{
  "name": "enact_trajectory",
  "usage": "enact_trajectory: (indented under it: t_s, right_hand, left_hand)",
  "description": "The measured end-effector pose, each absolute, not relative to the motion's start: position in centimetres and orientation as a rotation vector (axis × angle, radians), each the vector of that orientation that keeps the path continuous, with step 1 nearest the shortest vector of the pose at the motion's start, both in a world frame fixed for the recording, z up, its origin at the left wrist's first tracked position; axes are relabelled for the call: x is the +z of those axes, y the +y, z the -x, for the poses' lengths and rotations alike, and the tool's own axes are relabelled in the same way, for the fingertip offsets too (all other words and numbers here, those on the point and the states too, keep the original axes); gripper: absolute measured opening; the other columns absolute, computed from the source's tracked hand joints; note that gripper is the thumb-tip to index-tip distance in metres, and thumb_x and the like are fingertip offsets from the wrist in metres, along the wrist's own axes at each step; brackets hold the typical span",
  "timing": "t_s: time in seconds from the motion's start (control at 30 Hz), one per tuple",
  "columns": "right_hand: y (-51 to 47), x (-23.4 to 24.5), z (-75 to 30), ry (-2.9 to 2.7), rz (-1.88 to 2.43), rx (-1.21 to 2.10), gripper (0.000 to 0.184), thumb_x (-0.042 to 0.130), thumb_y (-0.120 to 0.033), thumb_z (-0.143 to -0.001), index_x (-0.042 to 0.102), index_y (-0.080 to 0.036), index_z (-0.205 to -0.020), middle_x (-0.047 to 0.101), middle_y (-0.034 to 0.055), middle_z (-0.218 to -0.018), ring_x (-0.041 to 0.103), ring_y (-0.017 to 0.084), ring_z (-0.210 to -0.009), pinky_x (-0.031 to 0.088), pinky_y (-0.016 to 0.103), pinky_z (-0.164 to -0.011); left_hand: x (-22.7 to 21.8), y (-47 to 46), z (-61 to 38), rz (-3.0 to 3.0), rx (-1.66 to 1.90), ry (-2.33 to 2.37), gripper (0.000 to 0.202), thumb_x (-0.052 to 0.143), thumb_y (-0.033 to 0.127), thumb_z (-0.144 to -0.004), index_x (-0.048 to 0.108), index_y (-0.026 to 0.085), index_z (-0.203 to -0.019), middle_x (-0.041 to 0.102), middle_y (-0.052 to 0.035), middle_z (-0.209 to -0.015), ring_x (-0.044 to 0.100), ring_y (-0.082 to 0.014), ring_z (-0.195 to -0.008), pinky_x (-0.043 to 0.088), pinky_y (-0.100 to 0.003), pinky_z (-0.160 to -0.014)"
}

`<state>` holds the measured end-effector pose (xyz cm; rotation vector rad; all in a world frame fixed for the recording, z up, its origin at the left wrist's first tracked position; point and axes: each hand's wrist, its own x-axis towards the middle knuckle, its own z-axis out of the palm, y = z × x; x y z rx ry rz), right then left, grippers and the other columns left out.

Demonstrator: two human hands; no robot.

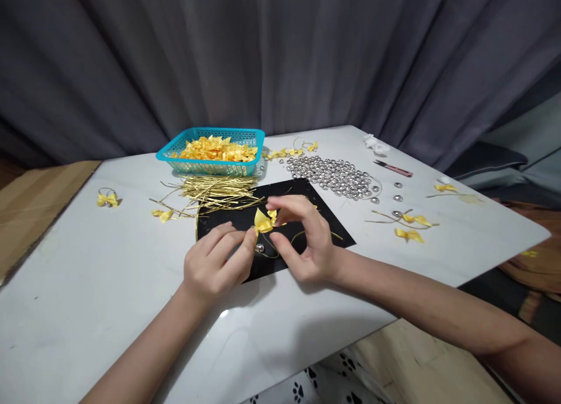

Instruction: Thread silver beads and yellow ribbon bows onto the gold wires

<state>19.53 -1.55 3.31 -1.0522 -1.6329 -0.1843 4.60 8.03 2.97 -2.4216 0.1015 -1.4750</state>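
A yellow ribbon bow stands between my hands, above a black mat. My left hand is closed, its thumb and fingertips pinching the bow's left end. My right hand is curved around the bow's right side, with thumb and index finger spread apart and a gap between them. The other fingers of that hand are partly hidden. A small shiny silver bead is just below the bow, by my left fingertips. A thin gold cord curves over the mat beneath my right hand.
Behind the mat lie a pile of gold cords and a blue basket of yellow bows. Many silver beads spread at the back right, near a pink-handled cutter. Loose bows and a finished-looking piece lie at the sides.
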Motion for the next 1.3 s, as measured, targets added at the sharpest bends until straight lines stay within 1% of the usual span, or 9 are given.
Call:
enact_trajectory:
  t_s: [0.07, 0.13, 0.23, 0.53, 0.83, 0.97, 1.07, 1.17, 1.3]
  right_hand:
    - [-1.5, 3.7, -19.7, -1.705, 1.012, -0.335, 0.026, 0.054, -0.009, -0.080, 0.056, -0.015, -0.105, 0.059, 0.0090, -0.099, 0.055, 0.016, -0.087, 0.049, 0.032, -0.074]
    - [-1.4, 4.0, -19.8, -1.752, 1.026, -0.358, 0.013, 0.056, -0.010, -0.081, 0.060, -0.014, -0.093, 0.060, 0.0075, -0.091, 0.056, 0.015, -0.083, 0.047, 0.032, -0.073]
    - [-1.0, 4.2, -20.0, -1.756, 1.043, -0.272, 0.007, 0.056, -0.011, -0.084, 0.061, -0.013, -0.087, 0.061, 0.0061, -0.086, 0.055, 0.013, -0.080, 0.046, 0.030, -0.073]
    - [-0.8, 4.3, -20.0, -1.760, 1.038, -0.045, 0.008, 0.049, -0.007, -0.086, 0.055, -0.012, -0.085, 0.059, 0.0059, -0.087, 0.052, 0.013, -0.087, 0.043, 0.030, -0.082]
    - [-1.2, 4.8, -18.8, -1.354, 1.077, 0.546, 0.009, 0.048, -0.016, -0.088, 0.053, -0.014, -0.080, 0.051, 0.0024, -0.080, 0.050, 0.010, -0.076, 0.043, 0.024, -0.071]
    - [-1.3, 5.4, -18.8, -1.221, 0.983, 0.626, 0.009, 0.050, -0.017, -0.087, 0.053, -0.013, -0.081, 0.050, 0.0006, -0.078, 0.048, 0.007, -0.073, 0.042, 0.021, -0.070]
    - [-1.1, 5.7, -19.2, -1.154, 0.927, 0.663, 0.007, 0.052, -0.018, -0.087, 0.055, -0.013, -0.082, 0.052, 0.0011, -0.082, 0.050, 0.007, -0.078, 0.042, 0.020, -0.075]
    - [-0.8, 5.7, -19.7, -1.022, 0.871, 0.879, 0.007, 0.051, -0.020, -0.089, 0.052, -0.014, -0.084, 0.055, 0.0017, -0.085, 0.055, 0.007, -0.083, 0.044, 0.022, -0.081]
    - [-0.3, 5.9, -19.8, -0.939, 0.851, 1.044, 0.009, 0.048, -0.018, -0.089, 0.048, -0.015, -0.082, 0.055, -0.0001, -0.080, 0.058, 0.006, -0.075, 0.048, 0.022, -0.078]
  left_hand:
    - [3.0, 8.1, -4.6, 2.416, -1.471, 0.115, 0.026, 0.065, 0.000, -0.067, 0.057, 0.009, -0.091, 0.062, -0.0057, -0.066, 0.056, -0.0162, -0.063, 0.054, -0.032, -0.065]
    - [3.0, 8.1, -4.5, 2.403, -1.454, 0.129, 0.026, 0.066, 0.000, -0.067, 0.057, 0.009, -0.090, 0.063, -0.0056, -0.067, 0.057, -0.0165, -0.064, 0.054, -0.032, -0.066]
    - [3.0, 8.1, -4.5, 2.388, -1.414, 0.134, 0.026, 0.068, 0.002, -0.067, 0.058, 0.010, -0.088, 0.064, -0.0054, -0.068, 0.059, -0.0168, -0.065, 0.054, -0.032, -0.068]
    - [3.0, 7.5, -4.9, 2.527, -1.395, 0.112, 0.022, 0.062, -0.001, -0.070, 0.054, 0.011, -0.087, 0.064, -0.0064, -0.068, 0.057, -0.0170, -0.065, 0.053, -0.030, -0.064]
    - [3.2, 7.4, -5.2, 2.549, -1.385, 0.125, 0.017, 0.057, 0.002, -0.075, 0.054, 0.013, -0.088, 0.063, -0.0048, -0.068, 0.058, -0.0152, -0.062, 0.052, -0.028, -0.064]
    - [3.1, 7.5, -5.4, 2.537, -1.336, 0.154, 0.015, 0.055, 0.002, -0.077, 0.054, 0.014, -0.085, 0.060, -0.0022, -0.062, 0.055, -0.0144, -0.059, 0.051, -0.027, -0.063]
    - [2.8, 7.6, -5.4, 2.584, -1.354, 0.127, 0.015, 0.056, 0.001, -0.076, 0.052, 0.015, -0.082, 0.058, -0.0017, -0.060, 0.053, -0.0145, -0.059, 0.050, -0.028, -0.063]
    - [2.5, 7.6, -5.5, 2.730, -1.407, 0.044, 0.017, 0.055, 0.000, -0.076, 0.050, 0.015, -0.080, 0.056, -0.0028, -0.062, 0.051, -0.0148, -0.061, 0.047, -0.027, -0.059]
    - [2.0, 7.8, -5.5, 2.952, -1.497, -0.084, 0.014, 0.052, 0.002, -0.077, 0.051, 0.016, -0.080, 0.058, -0.0035, -0.065, 0.051, -0.0141, -0.060, 0.044, -0.026, -0.056]
